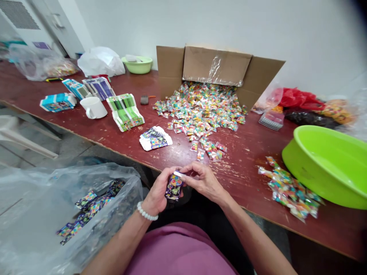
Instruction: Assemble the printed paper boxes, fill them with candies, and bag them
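Over the table's front edge, my left hand (159,191) is wrapped round a small dark purple candy box (174,186) with colourful print. My right hand (204,179) pinches the white flap at the top of the same box with thumb and fingers. What is inside the box cannot be seen. Just beyond my hands lie a few small clear candy packets (212,149), at the near end of a large heap of packets (203,107) spilling from a cardboard box (216,65). A stack of flat printed cartons (155,138) rests left of them.
A clear plastic bag (114,179) with several dark candy boxes (91,208) hangs open at lower left. A green basin (323,172) and loose packets (292,189) sit at right. A white mug (93,107), green cartons (125,111) and blue cartons (58,102) stand at left.
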A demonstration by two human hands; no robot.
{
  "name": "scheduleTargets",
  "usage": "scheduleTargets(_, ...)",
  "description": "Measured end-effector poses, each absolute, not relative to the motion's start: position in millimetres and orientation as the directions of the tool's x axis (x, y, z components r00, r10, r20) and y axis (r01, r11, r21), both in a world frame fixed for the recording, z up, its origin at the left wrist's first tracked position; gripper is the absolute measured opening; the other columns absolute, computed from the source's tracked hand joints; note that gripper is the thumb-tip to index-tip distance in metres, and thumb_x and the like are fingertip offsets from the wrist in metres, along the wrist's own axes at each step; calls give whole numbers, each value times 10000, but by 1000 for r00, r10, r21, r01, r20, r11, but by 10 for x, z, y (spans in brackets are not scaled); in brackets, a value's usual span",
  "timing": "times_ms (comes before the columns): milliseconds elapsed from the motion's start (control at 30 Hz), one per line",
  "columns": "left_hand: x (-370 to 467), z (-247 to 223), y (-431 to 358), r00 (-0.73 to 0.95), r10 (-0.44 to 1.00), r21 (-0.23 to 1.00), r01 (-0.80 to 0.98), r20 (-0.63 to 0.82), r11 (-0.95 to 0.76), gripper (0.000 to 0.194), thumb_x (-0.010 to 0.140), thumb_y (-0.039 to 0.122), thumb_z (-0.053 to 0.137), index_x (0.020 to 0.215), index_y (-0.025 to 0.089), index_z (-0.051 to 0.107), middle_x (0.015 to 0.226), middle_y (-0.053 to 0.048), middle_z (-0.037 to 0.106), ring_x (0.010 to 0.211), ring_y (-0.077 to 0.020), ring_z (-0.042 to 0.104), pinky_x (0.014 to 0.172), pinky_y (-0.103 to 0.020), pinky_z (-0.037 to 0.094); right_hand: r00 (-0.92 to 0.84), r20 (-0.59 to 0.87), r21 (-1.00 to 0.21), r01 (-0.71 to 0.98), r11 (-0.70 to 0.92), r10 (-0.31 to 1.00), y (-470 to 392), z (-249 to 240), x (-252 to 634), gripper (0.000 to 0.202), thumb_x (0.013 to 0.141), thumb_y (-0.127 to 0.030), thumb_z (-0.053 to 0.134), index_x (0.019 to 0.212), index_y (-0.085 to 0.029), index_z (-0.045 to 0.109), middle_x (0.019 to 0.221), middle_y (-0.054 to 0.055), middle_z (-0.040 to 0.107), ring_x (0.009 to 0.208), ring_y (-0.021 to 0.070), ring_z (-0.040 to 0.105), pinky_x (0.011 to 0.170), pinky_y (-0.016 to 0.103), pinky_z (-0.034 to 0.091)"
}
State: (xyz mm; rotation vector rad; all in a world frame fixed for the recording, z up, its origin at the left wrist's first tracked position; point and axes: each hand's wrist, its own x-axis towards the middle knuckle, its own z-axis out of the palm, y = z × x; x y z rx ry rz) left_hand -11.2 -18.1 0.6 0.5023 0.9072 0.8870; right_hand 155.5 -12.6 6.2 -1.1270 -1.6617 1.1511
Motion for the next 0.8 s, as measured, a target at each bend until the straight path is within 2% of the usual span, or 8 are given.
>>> scheduleTargets(100,-131,-3,-191,295,853,759,-391,-432,520,353,835,367,545,1092,153,655,702,-25,662,552,-159,611,450,-247,501,-296,154,-950,219,224,943,-122,68,1547,223,838,-415,712,862,-194,733,831,41,684,711,156,631,658,272,507)
scheduleTargets(233,-130,-24,-228,244,897,851,-298,-369,432,372,827,400,580,1103,165,663,743,-19,672,610,-159,620,475,-232,492,-275,70,-986,128,108,959,-110,23,1518,242,775,-399,770,880,-186,721,822,31,700,704,159,634,673,286,526)
scheduleTargets(367,-113,-2,-246,279,859,812,-299,-429,502,493,850,506,566,1181,150,653,772,-49,692,588,-165,625,470,-245,493,-316,8,-999,40,21,949,-69,-7,1496,278,760,-443,770,763,-174,703,801,43,719,651,162,639,634,293,531)
scheduleTargets(500,-125,34,-243,304,835,800,-267,-459,537,643,862,643,491,1160,105,676,639,-62,669,449,-144,569,405,-231,446,-387,-30,-997,-57,-56,922,-34,24,1498,329,759,-487,764,751,-167,687,811,55,741,631,168,650,624,302,533)
scheduleTargets(567,-145,33,-238,290,839,810,-247,-461,531,622,847,648,521,1086,103,701,620,-65,668,445,-142,573,404,-224,448,-392,-7,-1000,-9,-11,920,-45,57,1506,303,789,-465,747,772,-167,698,803,52,739,624,166,647,623,299,525)
scheduleTargets(633,-166,23,-227,279,834,801,-252,-477,543,535,836,604,572,986,109,710,621,-65,672,447,-143,582,406,-225,457,-386,61,-991,86,102,920,-80,93,1511,244,854,-419,693,822,-179,717,824,47,731,669,169,650,660,299,517)
scheduleTargets(733,-185,-1,-194,283,811,749,-314,-513,583,375,831,490,600,836,124,681,596,-50,658,410,-144,571,374,-231,445,-381,158,-946,207,250,911,-171,114,1490,200,946,-346,577,916,-211,722,882,41,707,805,177,655,774,307,502)
scheduleTargets(800,-186,-23,-169,301,788,691,-378,-537,616,291,822,418,586,788,138,657,573,-23,631,385,-143,555,355,-244,446,-354,200,-935,209,285,914,-237,88,1446,141,937,-312,594,980,-229,699,983,46,691,926,190,645,852,318,492)
